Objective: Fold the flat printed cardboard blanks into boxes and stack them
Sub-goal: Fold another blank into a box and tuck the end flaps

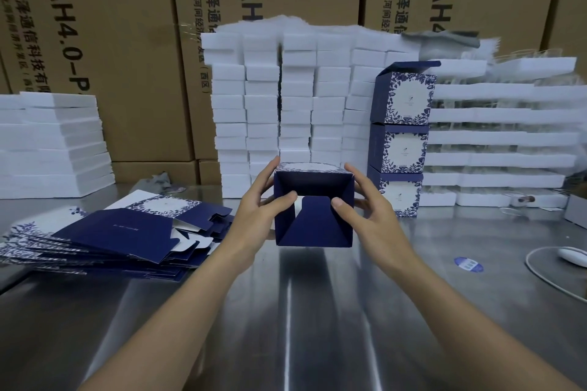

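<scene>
A dark blue box [314,225] with a white floral print is held above the steel table [286,311], its bottom flaps turned toward me. My left hand [260,203] grips its left side, thumb pressing on a flap. My right hand [365,206] grips its right side, thumb on the centre flap. A fanned pile of flat printed blanks [104,232] lies on the table at the left. Three folded boxes [400,140] stand stacked at the right behind the held box, the top one with its lid open.
Stacks of white foam slabs [286,111] fill the back of the table, with more at the left [54,143] and right [502,136]. Brown cartons [120,41] form the wall behind. A white cable [546,276] and a blue sticker [469,264] lie at the right.
</scene>
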A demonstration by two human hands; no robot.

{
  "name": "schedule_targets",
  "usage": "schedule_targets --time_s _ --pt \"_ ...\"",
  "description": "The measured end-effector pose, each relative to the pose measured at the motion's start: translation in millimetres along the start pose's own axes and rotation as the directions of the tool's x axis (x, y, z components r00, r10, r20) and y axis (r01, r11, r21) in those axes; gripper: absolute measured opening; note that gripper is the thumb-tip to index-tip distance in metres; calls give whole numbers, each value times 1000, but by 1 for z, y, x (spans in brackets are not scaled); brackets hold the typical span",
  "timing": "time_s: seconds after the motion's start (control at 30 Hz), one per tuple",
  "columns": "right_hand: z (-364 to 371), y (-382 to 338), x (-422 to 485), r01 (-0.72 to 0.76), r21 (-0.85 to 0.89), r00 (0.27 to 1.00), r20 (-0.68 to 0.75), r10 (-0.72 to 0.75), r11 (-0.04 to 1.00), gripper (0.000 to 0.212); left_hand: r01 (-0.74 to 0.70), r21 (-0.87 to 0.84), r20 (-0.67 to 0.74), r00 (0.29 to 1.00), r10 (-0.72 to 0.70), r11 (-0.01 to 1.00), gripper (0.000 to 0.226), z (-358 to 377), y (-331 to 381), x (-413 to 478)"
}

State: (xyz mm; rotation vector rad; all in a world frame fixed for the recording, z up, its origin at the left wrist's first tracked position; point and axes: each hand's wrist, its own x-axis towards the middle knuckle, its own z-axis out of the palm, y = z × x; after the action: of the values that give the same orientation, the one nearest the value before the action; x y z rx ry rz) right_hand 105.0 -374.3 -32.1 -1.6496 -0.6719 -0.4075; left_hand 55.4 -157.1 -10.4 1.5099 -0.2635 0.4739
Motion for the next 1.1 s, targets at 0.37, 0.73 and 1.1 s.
schedule_targets --time_s 0.37,0.73,1.1 --pt "13 -3 -8 1 -10 994 -112 -2 1000 46 108 48 -5 994 -108 993 52 -2 -1 -4" --pt "20 -11 -12 -37 -12 981 -193 34 999 51 125 17 -93 988 -123 992 58 15 -7 -6" --pt "11 -4 -4 -35 30 994 -107 38 999 51 138 19 -48 989 -136 990 65 8 -2 -5"
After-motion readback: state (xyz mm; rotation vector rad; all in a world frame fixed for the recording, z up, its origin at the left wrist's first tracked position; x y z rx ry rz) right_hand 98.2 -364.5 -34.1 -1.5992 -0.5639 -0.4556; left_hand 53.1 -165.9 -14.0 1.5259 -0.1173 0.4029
